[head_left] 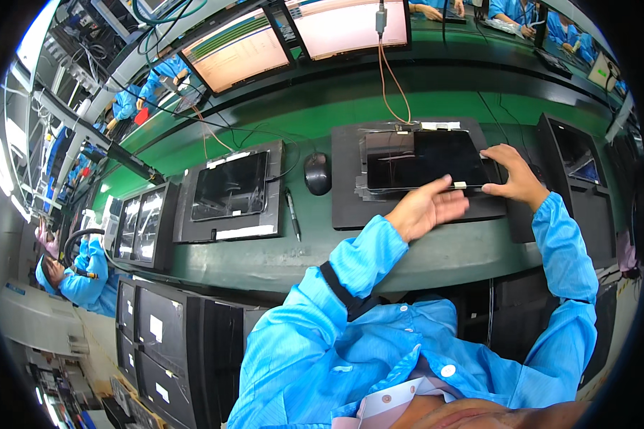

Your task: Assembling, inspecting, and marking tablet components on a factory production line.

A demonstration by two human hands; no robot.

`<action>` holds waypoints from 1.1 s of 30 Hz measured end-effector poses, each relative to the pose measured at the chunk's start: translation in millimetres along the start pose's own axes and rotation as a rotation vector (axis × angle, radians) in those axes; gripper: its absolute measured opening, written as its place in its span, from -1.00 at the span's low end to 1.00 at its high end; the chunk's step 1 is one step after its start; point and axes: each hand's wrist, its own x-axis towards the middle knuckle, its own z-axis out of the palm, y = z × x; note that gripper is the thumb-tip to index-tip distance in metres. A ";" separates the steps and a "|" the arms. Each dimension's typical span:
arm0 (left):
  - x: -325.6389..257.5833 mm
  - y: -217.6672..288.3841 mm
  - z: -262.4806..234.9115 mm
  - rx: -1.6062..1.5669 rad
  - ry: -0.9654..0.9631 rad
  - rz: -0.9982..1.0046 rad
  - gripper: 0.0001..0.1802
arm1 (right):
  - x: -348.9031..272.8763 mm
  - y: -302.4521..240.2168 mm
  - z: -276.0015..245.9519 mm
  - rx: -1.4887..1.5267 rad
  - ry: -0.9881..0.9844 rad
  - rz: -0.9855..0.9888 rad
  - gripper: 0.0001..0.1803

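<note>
A black tablet (436, 163) with a dark glossy screen lies on a black foam pad (349, 207) on the bench in front of me. My right hand (515, 177) is at its right end, thumb by the near corner and fingers on the right edge, gripping it. Just over the near long edge, my left hand (428, 210) is open, its fingers stretched toward the right and holding nothing. A small pale tab (459, 185) shows at that edge, close to the left fingertips. Along the far edge, a cable (402, 121) comes down to the pad.
A second tablet (230, 186) rests on another pad to the left, with a pen (293, 214) and black mouse (318, 174) between. Black trays (147, 227) (579, 154) flank the pads. Two monitors (237, 50) stand behind. Co-workers in blue sit farther off.
</note>
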 end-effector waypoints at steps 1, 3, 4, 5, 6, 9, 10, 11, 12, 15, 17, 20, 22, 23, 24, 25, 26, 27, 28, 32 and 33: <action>-13.6 3.3 0.1 0.084 -0.027 -0.086 -0.58 | 4.0 -0.5 1.8 0.005 -0.005 -0.010 -0.15; -48.3 8.7 13.9 0.576 0.002 -0.107 -0.61 | -1.0 -0.8 -2.6 -0.102 -0.054 -0.063 -0.16; -61.4 7.0 14.1 0.978 0.134 0.145 -0.58 | -2.3 0.3 -2.3 -0.100 -0.056 -0.058 -0.16; -71.5 8.6 12.5 1.369 0.264 0.410 -0.53 | -4.4 -0.1 -3.1 -0.137 -0.065 -0.074 -0.16; -77.7 17.6 -3.3 1.643 0.380 0.698 -0.46 | -2.6 -2.3 -2.0 -0.171 -0.076 -0.103 -0.16; -81.4 38.7 -41.3 1.937 0.663 0.772 0.07 | -3.7 -0.8 -0.3 -0.164 -0.076 -0.096 -0.16; -79.5 42.4 -51.5 1.943 0.612 0.715 0.13 | -2.7 -2.9 0.1 -0.163 -0.084 -0.104 -0.16; -77.7 45.0 -54.3 1.943 0.556 0.661 0.20 | -4.5 -4.5 -1.8 -0.085 -0.103 -0.017 -0.15; -76.7 44.3 -55.3 1.930 0.558 0.664 0.20 | -6.1 -5.4 -3.2 -0.008 -0.123 0.072 -0.15; -75.0 41.5 -57.4 2.034 0.525 0.604 0.22 | -7.5 -2.2 6.8 -0.105 -0.094 0.042 -0.15; -75.2 45.5 -67.2 2.010 0.498 0.651 0.23 | 1.1 -9.0 6.1 -0.146 -0.132 0.004 -0.16; -79.3 51.2 -67.2 1.986 0.462 0.644 0.22 | 21.1 -45.2 -0.7 -0.280 -0.201 0.002 -0.20; -86.1 54.3 -62.9 1.711 0.500 0.636 0.17 | 47.2 -88.5 1.8 -0.427 -0.241 0.054 -0.31; -92.6 58.2 -61.1 1.514 0.536 0.580 0.15 | 71.6 -102.3 17.3 -0.295 -0.135 -0.102 -0.45; -97.2 62.4 -69.8 1.315 0.523 0.733 -0.03 | 97.4 -125.9 36.8 -0.148 -0.092 -0.181 -0.52; -111.1 69.4 -78.0 1.312 0.554 0.743 -0.03 | 122.6 -151.9 58.5 0.002 -0.049 -0.254 -0.58; -129.5 77.2 -88.9 1.435 0.624 0.791 -0.13 | 146.2 -175.2 80.3 0.025 -0.019 -0.316 -0.64; -152.6 85.4 -97.2 1.564 0.693 0.836 -0.23 | 168.2 -196.9 100.6 0.051 0.017 -0.378 -0.69; -178.8 94.1 -103.7 1.667 0.839 0.911 -0.35 | 190.6 -210.8 125.3 0.092 0.037 -0.388 -0.70; -263.4 110.0 -172.7 1.944 1.349 0.624 0.00 | 254.8 -250.8 223.3 0.000 0.013 -0.417 -0.70; -275.8 112.7 -186.3 1.912 1.348 0.585 0.02 | 261.9 -260.0 229.7 0.010 0.019 -0.435 -0.70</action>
